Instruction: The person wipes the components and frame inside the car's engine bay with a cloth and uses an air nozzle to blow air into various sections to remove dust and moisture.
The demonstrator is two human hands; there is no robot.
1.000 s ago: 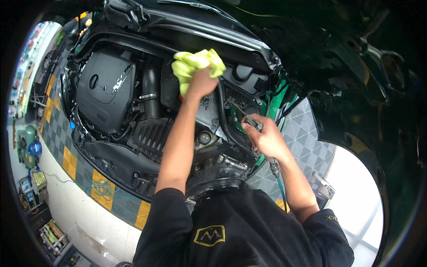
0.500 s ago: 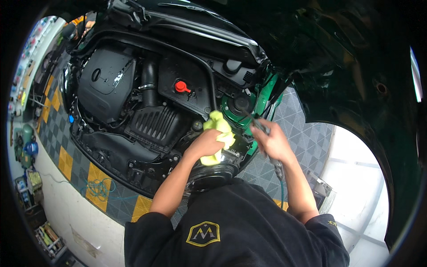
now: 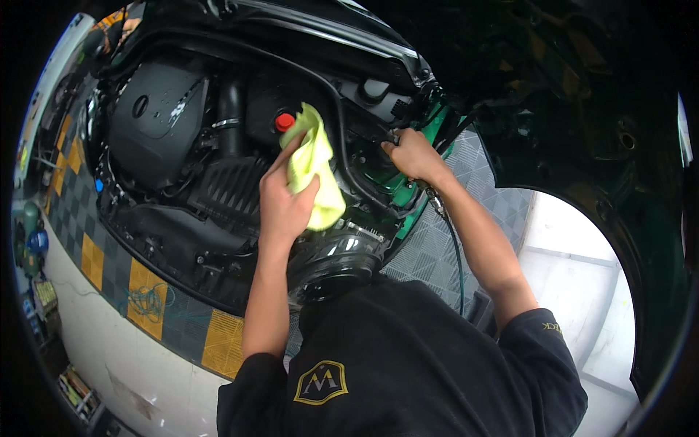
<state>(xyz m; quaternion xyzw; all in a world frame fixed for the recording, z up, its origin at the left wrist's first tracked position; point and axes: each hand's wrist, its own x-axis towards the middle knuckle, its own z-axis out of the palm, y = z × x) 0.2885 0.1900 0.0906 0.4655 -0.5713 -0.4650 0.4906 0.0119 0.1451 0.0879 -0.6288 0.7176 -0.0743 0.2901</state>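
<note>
My left hand [image 3: 282, 207] is closed on a yellow-green microfibre cloth [image 3: 320, 186], held up over the engine bay beside the red cap [image 3: 285, 122]. The cloth hangs down past my thumb on the right. Over by the green inner wing [image 3: 405, 195], my right hand [image 3: 419, 156] is wrapped round an air blow gun; its body is mostly hidden by my fingers. A metal hose fitting [image 3: 435, 199] shows below my wrist, and a thin dark hose [image 3: 459, 262] runs down from it. Where the nozzle ends I cannot make out.
A black engine cover [image 3: 156, 109] and a ribbed air filter box [image 3: 229, 186] lie left of my hands. The headlight unit [image 3: 338, 266] is close to my chest. The raised dark green bonnet [image 3: 582, 95] overhangs the right. A coiled hose [image 3: 149, 300] lies on the tiled floor.
My left hand has moved up and left with the cloth, from near the headlight to beside the red cap. My right hand has moved up and left with the blow gun, deeper into the bay.
</note>
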